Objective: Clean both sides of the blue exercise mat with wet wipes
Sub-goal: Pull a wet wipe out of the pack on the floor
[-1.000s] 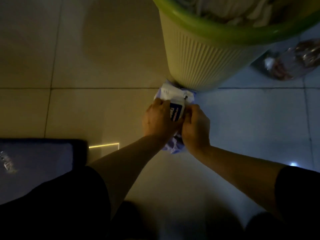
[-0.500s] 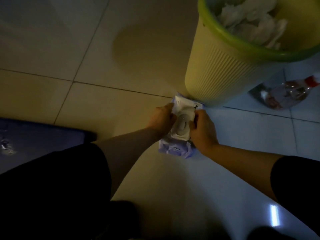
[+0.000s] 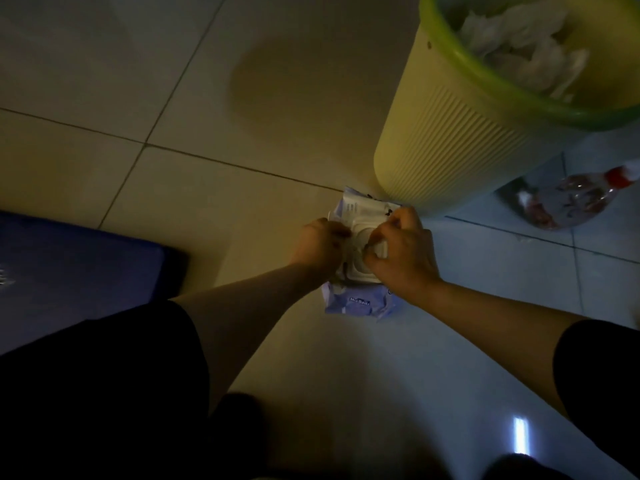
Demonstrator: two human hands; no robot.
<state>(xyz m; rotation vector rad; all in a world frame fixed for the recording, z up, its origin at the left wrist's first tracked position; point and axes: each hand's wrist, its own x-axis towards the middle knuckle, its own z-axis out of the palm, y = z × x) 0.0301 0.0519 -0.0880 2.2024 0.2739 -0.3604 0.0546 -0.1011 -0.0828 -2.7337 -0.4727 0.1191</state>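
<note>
A purple-and-white wet wipes pack (image 3: 356,301) lies on the tiled floor in front of me, its white lid facing up. My left hand (image 3: 320,245) grips the pack's left side. Curled fingers of my right hand (image 3: 403,252) pinch at the lid's right edge. Whether the lid is lifted cannot be told in the dim light. One corner of the blue exercise mat (image 3: 69,268) shows at the left edge, flat on the floor, apart from both hands.
A yellow ribbed waste bin (image 3: 446,140) with a green rim stands just beyond the pack, holding crumpled white wipes. A clear plastic bottle with a red cap (image 3: 575,199) lies to its right. My dark-clothed knees fill the bottom of the view.
The view has swung so the bin sits further right. My right hand has shifted from the pack's side onto the lid; my left hand keeps its hold.
</note>
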